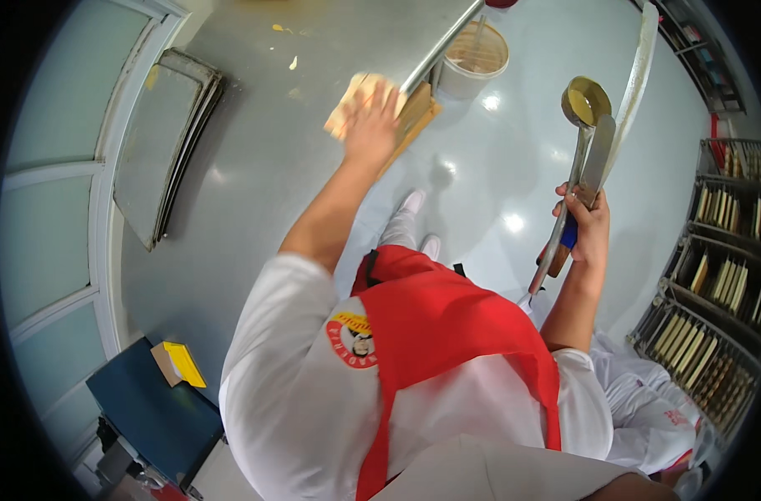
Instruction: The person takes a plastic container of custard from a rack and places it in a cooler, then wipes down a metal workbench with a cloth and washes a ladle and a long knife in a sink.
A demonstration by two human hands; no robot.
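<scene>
My left hand [374, 125] lies with spread fingers on a cream cloth [346, 109], pressed on the grey metal table [261, 144] near its edge. In my right hand [584, 216], out over the floor, is a bundle of tools: a metal ladle [586, 103] with some yellowish stuff in its bowl, a metal spatula [600, 150] and a long, pale, curved blade-like tool [634, 94]. A wooden handle [559, 260] and a blue one stick out below the fist. Pale smears [293, 62] mark the table's far part.
Stacked metal trays [161, 138] stand by the window frame at the left. A white bucket [471, 69] is on the floor beyond the table's edge, near a cardboard piece [412, 125]. Loaded tray racks [719, 275] line the right, with another person in white [650, 401] nearby.
</scene>
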